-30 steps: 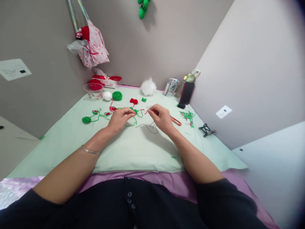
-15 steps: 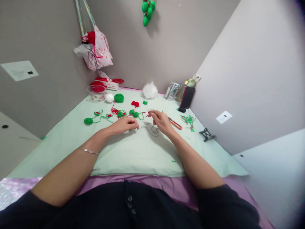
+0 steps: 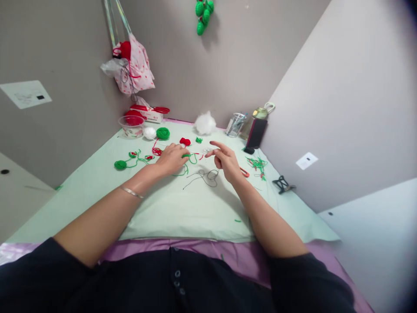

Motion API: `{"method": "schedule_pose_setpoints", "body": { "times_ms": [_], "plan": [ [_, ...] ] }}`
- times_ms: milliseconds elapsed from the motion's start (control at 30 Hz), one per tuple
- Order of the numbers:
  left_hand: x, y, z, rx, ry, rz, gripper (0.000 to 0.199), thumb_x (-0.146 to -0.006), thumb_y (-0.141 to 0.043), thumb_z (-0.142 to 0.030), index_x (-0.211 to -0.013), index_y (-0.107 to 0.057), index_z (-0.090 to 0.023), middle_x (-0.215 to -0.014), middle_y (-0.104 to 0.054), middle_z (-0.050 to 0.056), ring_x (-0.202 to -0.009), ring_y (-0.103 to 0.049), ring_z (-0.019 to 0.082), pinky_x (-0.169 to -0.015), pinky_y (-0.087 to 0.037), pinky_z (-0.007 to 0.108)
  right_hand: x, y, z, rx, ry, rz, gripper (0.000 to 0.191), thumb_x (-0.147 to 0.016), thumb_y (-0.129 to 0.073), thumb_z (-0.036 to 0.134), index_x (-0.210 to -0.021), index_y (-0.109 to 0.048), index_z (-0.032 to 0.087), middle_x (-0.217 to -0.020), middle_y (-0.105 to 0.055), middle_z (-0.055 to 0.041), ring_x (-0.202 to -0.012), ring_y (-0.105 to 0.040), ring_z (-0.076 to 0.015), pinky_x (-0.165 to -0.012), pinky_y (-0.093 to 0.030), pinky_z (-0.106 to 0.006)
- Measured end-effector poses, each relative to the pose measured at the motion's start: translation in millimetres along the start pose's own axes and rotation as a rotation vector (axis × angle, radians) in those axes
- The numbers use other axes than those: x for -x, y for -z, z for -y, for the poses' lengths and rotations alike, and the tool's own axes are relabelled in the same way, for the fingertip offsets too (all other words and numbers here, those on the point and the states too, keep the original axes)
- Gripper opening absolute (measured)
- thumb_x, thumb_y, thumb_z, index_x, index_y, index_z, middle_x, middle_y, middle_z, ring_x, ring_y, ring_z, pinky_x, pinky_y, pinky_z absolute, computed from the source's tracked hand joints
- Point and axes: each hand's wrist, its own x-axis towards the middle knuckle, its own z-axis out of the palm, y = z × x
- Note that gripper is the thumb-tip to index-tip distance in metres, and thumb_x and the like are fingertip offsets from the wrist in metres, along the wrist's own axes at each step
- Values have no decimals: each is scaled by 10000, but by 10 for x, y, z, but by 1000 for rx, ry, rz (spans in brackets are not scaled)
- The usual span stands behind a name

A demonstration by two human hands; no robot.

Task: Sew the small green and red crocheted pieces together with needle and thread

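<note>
My left hand (image 3: pixel 172 157) is palm down over the middle of the table, its fingers curled on a green crocheted piece (image 3: pixel 185 155) that they mostly cover. Green yarn (image 3: pixel 186 170) trails out below that hand. To the right, my right hand (image 3: pixel 225 161) hovers with the index finger stretched out and the others partly bent; nothing shows in it. A thin grey thread (image 3: pixel 206 175) lies loosely coiled between and below the hands. Beyond the fingers sit a small red crocheted piece (image 3: pixel 185 141) and a small green one (image 3: pixel 199 140).
White stuffing (image 3: pixel 205 123), a pen holder (image 3: pixel 236 125) and a propped phone (image 3: pixel 256 133) stand at the back. A green yarn ball (image 3: pixel 163 133) and a clear tub (image 3: pixel 131 127) are left. Yarn scraps (image 3: pixel 257 164), an orange cutter (image 3: pixel 244 172) and a black clip (image 3: pixel 282 184) lie right.
My left hand has moved forward onto the green crocheted pieces, leaving the grey thread on the table. My right hand has spread its fingers and shifted slightly right.
</note>
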Motion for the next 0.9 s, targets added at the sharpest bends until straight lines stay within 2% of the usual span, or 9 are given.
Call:
{"method": "schedule_pose_setpoints", "body": {
  "times_ms": [67,133,267,367,433,567,633,700,900],
  "plan": [
    [-104,-22,-36,-104,-3,25,280,-945,-515,-294,-1051,-746,-176,-1098,-665,150,-1089,-527,334,-968,-375,462,-15,22,0,-63,-34,-18,481,-788,-667,381,-1214,-603,165,-849,-759,-41,-418,-345,-58,-414,-207,-242],
    [-177,-50,-53,-168,-3,54,241,-931,-547,-274,-988,-744,-147,-1094,-653,172,-1111,-517,349,-976,-364,472,-33,46,-5,-129,-73,-28,438,-759,-715,412,-1114,-616,174,-887,-759,-50,-431,-395,-58,-415,-213,-235],
    [-204,-71,-64,-48,-16,21,105,-818,-694,-201,-909,-734,-167,-1069,-659,150,-1119,-514,349,-989,-364,472,-47,69,7,-232,-136,-23,385,-675,-808,464,-853,-620,179,-775,-711,-23,-469,-436,-58,-430,-251,-218],
    [-141,-31,-127,334,55,-118,172,-786,-729,-172,-956,-733,-203,-1034,-690,98,-1077,-557,302,-1002,-386,457,-32,47,48,-247,-156,-57,367,-621,-861,427,-806,-681,166,-727,-659,-2,-550,-451,-60,-478,-311,-206],
    [-78,18,-203,766,185,-168,199,-793,-735,-188,-990,-714,-201,-993,-709,67,-977,-615,246,-951,-447,418,-9,15,86,-234,-144,-90,345,-602,-874,398,-805,-722,164,-753,-658,-4,-587,-448,-62,-515,-349,-213],
    [52,127,-353,1591,418,-106,123,-815,-714,-162,-929,-676,-140,-925,-729,62,-893,-699,177,-916,-537,342,75,-80,168,-158,-103,-16,295,-637,-851,381,-823,-749,177,-717,-643,9,-578,-477,-81,-558,-401,-251],
    [96,169,-390,1756,471,-99,9,-835,-667,-105,-831,-675,-104,-896,-736,79,-871,-712,155,-927,-557,302,132,-136,204,-104,-76,60,263,-673,-828,371,-831,-744,178,-673,-621,20,-563,-499,-90,-559,-408,-259],
    [116,196,-400,1830,504,-95,74,-854,-640,-85,-793,-681,-91,-865,-740,85,-840,-716,143,-894,-578,268,188,-189,235,-51,-66,108,244,-693,-808,363,-827,-731,174,-655,-618,21,-545,-505,-93,-547,-406,-259],
    [129,209,-393,1854,467,-83,75,-873,-655,-102,-807,-690,-93,-863,-742,72,-811,-714,133,-852,-596,250,262,-274,263,97,-96,119,231,-711,-757,354,-826,-714,159,-617,-610,23,-509,-474,-86,-509,-376,-246]
  ]
}}
